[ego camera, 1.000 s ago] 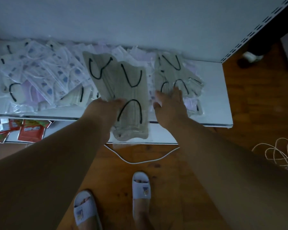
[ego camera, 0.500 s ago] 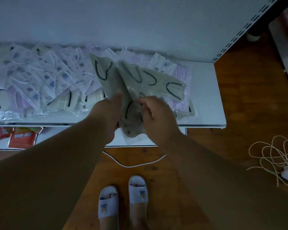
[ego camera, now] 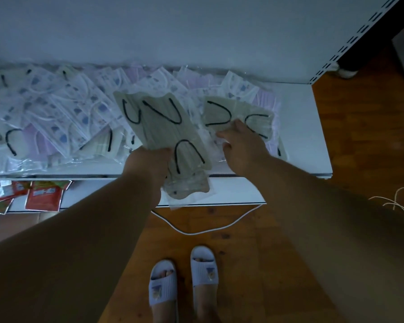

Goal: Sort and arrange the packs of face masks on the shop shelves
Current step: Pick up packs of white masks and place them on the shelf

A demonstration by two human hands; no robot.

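Observation:
My left hand point(ego camera: 149, 163) grips a fanned stack of beige mask packs with black ear loops point(ego camera: 166, 127), held over the front edge of the white shelf point(ego camera: 301, 127). My right hand point(ego camera: 240, 145) reaches onto the shelf and pinches the near edge of another beige pack point(ego camera: 229, 113) lying on the pile. A loose heap of white patterned mask packs point(ego camera: 63, 108) and lilac packs point(ego camera: 264, 99) covers the shelf's left and middle. Whether the right hand has lifted its pack off the pile I cannot tell.
A lower shelf point(ego camera: 238, 190) juts out beneath, with red packets point(ego camera: 42, 194) at its left. A white cable point(ego camera: 203, 230) lies on the wooden floor by my slippers point(ego camera: 184, 280). A slotted shelf upright point(ego camera: 350, 40) rises at right; tangled cord point(ego camera: 401, 201) lies at the far right.
My right hand left the stack in my left hand and moved right onto the shelf, to the beige pack lying there. The left hand keeps its stack, now fanned flatter.

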